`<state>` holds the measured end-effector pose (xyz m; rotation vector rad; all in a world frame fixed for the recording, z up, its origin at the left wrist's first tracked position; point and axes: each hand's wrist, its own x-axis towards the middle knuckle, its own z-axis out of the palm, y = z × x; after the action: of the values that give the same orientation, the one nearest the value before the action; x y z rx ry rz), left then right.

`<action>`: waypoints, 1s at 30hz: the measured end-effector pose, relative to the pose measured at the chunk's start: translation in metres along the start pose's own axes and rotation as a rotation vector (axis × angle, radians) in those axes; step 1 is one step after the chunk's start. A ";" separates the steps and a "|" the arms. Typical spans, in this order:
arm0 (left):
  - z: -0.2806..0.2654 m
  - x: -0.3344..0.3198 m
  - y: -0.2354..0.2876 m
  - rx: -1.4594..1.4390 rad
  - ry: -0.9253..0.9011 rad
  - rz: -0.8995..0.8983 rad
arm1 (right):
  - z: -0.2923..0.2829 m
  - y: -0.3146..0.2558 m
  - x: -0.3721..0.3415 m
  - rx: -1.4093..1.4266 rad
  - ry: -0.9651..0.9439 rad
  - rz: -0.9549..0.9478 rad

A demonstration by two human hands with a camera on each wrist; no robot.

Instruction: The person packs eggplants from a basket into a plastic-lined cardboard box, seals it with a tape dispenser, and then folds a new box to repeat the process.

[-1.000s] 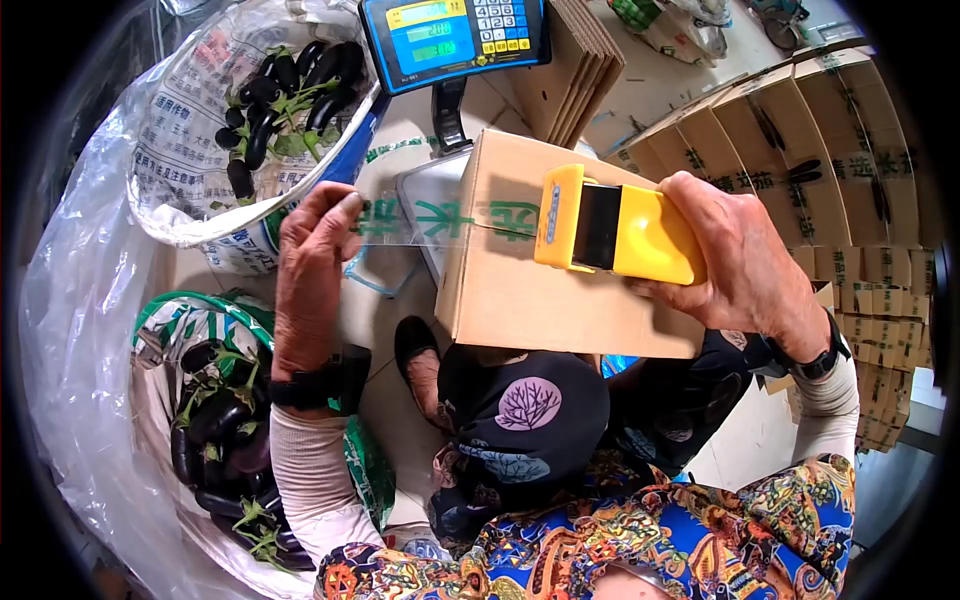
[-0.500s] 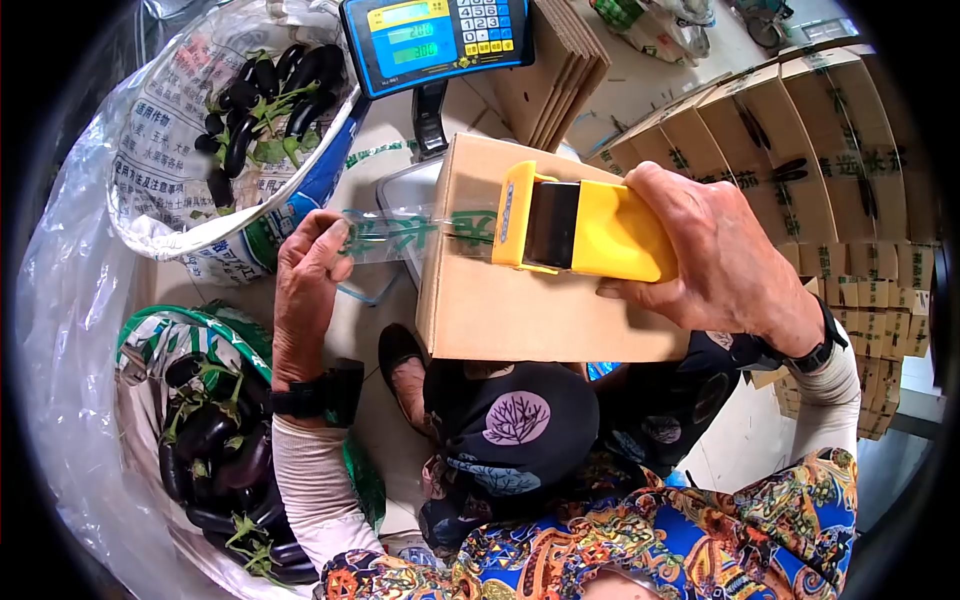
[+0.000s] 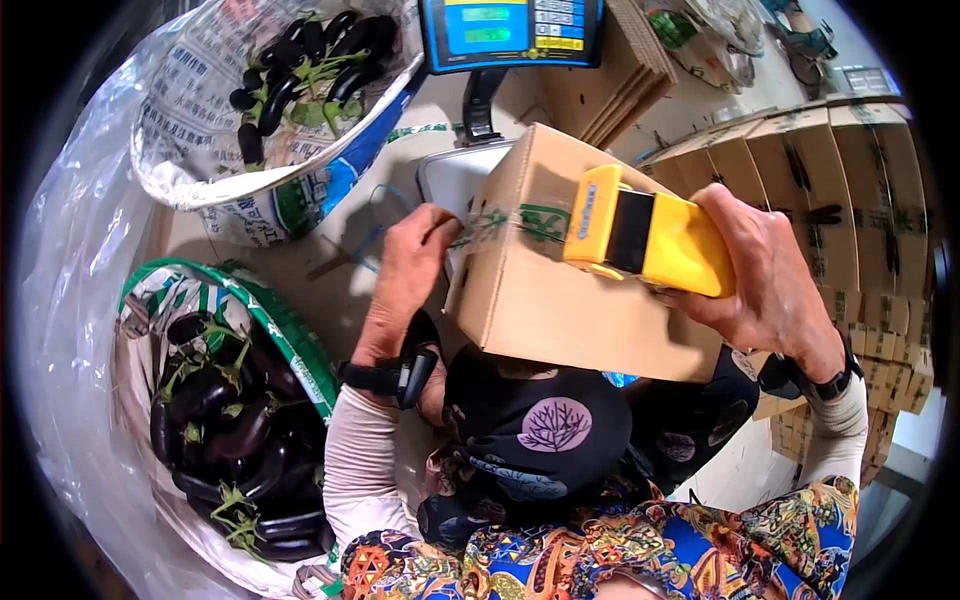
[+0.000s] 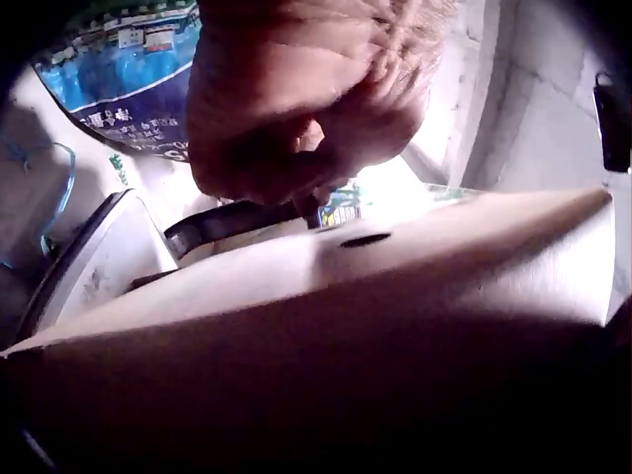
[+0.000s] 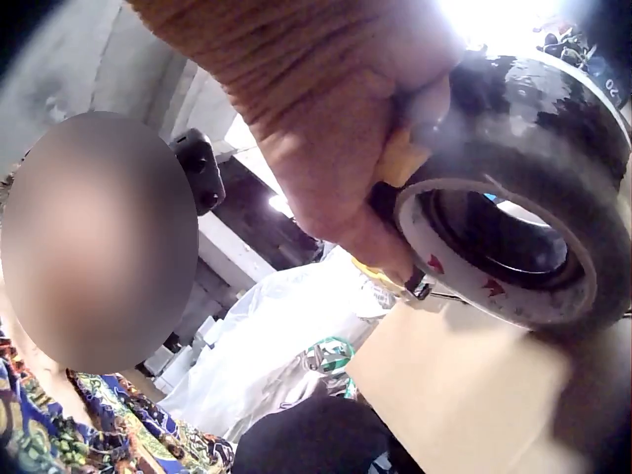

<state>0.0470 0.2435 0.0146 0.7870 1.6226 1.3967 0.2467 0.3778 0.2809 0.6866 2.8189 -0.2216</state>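
A cardboard box (image 3: 590,310) lies across the person's lap, tilted. The right hand (image 3: 775,265) grips a yellow tape dispenser (image 3: 690,245) on its top face; the dispenser's large tape roll (image 5: 513,267) shows in the right wrist view. Clear packing tape with green print (image 3: 545,222) runs from the dispenser over the box's left edge. At that edge, the left hand (image 3: 405,270) pinches the tape's end, its fingertips close to the box's side. In the left wrist view the left hand (image 4: 306,109) is beside the box side with a dark oval hole (image 4: 365,239).
Eggplants fill a green-rimmed sack (image 3: 240,275) at the left, and more lie in a white-rimmed sack (image 3: 290,190) behind it. A scale display (image 3: 510,38) stands at the back beside flat cardboard sheets (image 3: 630,100). Taped boxes (image 3: 790,180) are stacked at the right.
The left hand has moved right, bringing the tape's end from well off the box to its left side. The right hand keeps holding the dispenser on the box top.
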 end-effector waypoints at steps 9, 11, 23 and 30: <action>0.033 -0.010 -0.017 0.038 0.170 0.268 | 0.004 -0.005 0.000 0.048 0.049 0.018; 0.032 -0.010 -0.016 0.040 0.159 0.252 | 0.004 -0.007 0.000 0.059 0.051 0.036; 0.010 0.016 -0.011 0.056 0.287 0.179 | 0.006 -0.004 -0.003 0.059 0.075 0.030; 0.063 0.048 -0.055 0.185 -0.003 0.311 | 0.007 0.003 -0.006 0.102 0.095 0.029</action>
<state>0.0848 0.3040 -0.0503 1.1903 1.6965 1.4673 0.2548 0.3766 0.2752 0.7797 2.9020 -0.3389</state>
